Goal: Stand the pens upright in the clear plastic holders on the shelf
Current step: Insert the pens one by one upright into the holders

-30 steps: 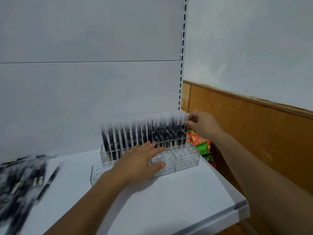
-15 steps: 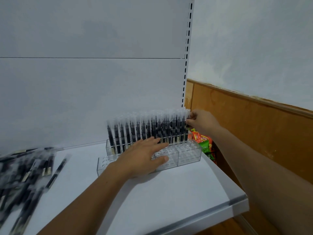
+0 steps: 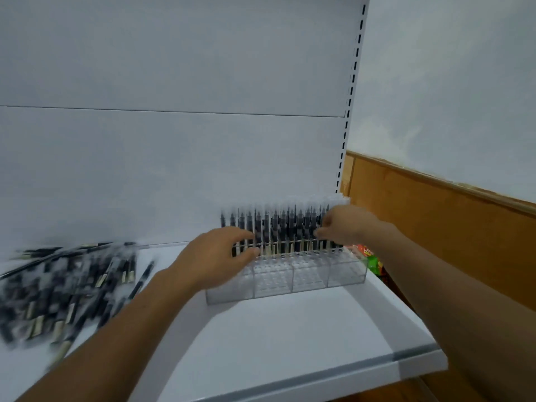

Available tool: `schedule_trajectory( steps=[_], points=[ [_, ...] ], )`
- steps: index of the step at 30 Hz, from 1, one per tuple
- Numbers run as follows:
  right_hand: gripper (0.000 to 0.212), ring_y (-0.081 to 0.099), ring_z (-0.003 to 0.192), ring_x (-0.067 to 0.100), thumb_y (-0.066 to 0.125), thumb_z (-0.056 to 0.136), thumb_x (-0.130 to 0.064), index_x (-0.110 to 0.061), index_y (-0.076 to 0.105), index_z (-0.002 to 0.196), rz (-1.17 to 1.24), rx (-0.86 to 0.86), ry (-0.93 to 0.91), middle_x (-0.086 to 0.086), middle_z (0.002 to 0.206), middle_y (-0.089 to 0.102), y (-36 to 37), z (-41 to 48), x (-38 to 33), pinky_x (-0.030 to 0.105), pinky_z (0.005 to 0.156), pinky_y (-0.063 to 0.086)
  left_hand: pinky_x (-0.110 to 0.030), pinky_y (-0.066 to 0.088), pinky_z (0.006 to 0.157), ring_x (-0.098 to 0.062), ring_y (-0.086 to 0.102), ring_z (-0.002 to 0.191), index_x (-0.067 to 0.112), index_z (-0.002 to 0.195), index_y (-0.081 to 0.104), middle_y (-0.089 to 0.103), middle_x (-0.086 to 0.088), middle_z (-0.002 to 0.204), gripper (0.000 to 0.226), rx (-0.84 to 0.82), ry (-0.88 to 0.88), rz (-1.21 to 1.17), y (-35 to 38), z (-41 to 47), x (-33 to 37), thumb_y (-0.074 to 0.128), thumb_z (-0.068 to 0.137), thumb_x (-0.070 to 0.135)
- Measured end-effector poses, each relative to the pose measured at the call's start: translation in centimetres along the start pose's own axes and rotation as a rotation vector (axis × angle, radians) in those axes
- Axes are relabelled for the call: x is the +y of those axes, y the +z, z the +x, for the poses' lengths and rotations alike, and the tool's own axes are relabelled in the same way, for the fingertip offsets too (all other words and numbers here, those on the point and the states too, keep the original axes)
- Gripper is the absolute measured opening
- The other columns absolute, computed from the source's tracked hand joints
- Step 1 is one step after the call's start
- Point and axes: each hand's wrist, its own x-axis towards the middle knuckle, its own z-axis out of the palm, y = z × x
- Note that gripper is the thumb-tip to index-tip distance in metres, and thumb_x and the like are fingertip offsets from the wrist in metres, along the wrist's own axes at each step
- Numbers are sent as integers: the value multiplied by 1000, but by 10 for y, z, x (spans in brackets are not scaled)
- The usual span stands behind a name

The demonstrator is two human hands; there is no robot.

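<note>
A white shelf with a white back panel stands against a wood-panelled wall. On it sit the clear plastic holders. A row of upright pens fills the back, and the front compartments look unfilled. A heap of loose pens lies well apart to the left.

The left hand lies with fairly straight fingers against the row's left end, gripping nothing. The right hand curls its fingers at the right end, but motion blur hides whether its grip has closed on a pen.

The hands are pressing from both ends, so the risk is that the tall, closely packed pens lean together or pop out. The light holders could also slide towards the shelf's right edge, where colourful packets lie beyond.
</note>
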Motion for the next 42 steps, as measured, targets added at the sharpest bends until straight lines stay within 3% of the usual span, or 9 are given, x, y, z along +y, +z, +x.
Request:
schedule_trajectory(
  steps=[8, 15, 20, 26, 28, 31, 35, 38, 42],
  points=[
    [30, 57, 106, 21, 45, 101, -40, -23, 61, 118, 169, 51, -456, 1, 120, 62, 17, -15, -161, 33, 89, 45, -29, 31, 109, -13, 42, 133, 27, 139, 49, 47, 7, 145, 51, 103, -320, 108, -31, -90, -95, 49, 94, 51],
    [38, 41, 130, 31, 42, 99, -17, -13, 48, 137, 311, -13, -705, 10, 142, 42, 78, -30, -286, 38, 106, 36, -38, 7, 120, -11, 5, 149, 30, 151, 27, 16, 11, 161, 61, 49, -446, 169, -11, -150, -132, 31, 97, 59],
    [40, 37, 133, 31, 25, 106, -29, -12, 47, 135, 296, -51, -689, 12, 139, 47, 114, -22, -300, 39, 111, 29, -34, -6, 119, -8, -5, 148, 34, 152, 19, 9, 14, 161, 55, 73, -439, 126, -5, -155, -139, 23, 100, 53],
    [46, 29, 140, 19, 28, 105, -37, -16, 38, 145, 352, -43, -750, 3, 151, 38, 127, -41, -270, 33, 117, 21, -38, -11, 117, -11, -13, 148, 36, 153, 13, -1, 12, 162, 55, -39, -443, 189, -8, -153, -137, 14, 101, 52],
    [49, 28, 141, 13, 29, 104, -42, -22, 32, 149, 368, -56, -757, -3, 154, 35, 129, -54, -256, 30, 117, 21, -39, -9, 118, -12, -8, 149, 35, 152, 21, 4, 10, 162, 54, -26, -447, 172, -9, -152, -133, 18, 101, 53],
    [34, 49, 115, 14, 36, 102, -41, -24, 45, 130, 425, 39, -740, -4, 127, 55, 127, -70, -244, 31, 98, 42, -37, 12, 119, -14, 22, 144, 29, 142, 45, 36, 8, 153, 51, 126, -418, 174, -15, -152, -126, 33, 99, 53],
    [29, 53, 107, 10, 46, 99, -38, -27, 57, 123, 489, 157, -687, -12, 119, 58, 124, -73, -243, 25, 87, 44, -24, 35, 84, -10, 50, 103, 26, 117, 65, 62, 10, 109, 44, 306, -364, 162, -25, -156, -108, 51, 90, 57],
    [25, 52, 109, 10, 49, 97, -38, -25, 68, 106, 461, 197, -671, -12, 118, 59, 126, -70, -243, 23, 88, 42, -24, 40, 72, -6, 52, 88, 31, 119, 61, 55, 16, 101, 48, 161, -429, 144, -29, -158, -97, 54, 84, 63],
    [18, 56, 89, 10, 57, 92, -35, -23, 69, 88, 486, 241, -623, -11, 99, 58, 124, -70, -242, 26, 79, 47, -31, 51, 81, -12, 59, 92, 28, 127, 56, 64, 9, 107, 45, 33, -528, 165, -33, -155, -88, 57, 89, 52]
  ],
)
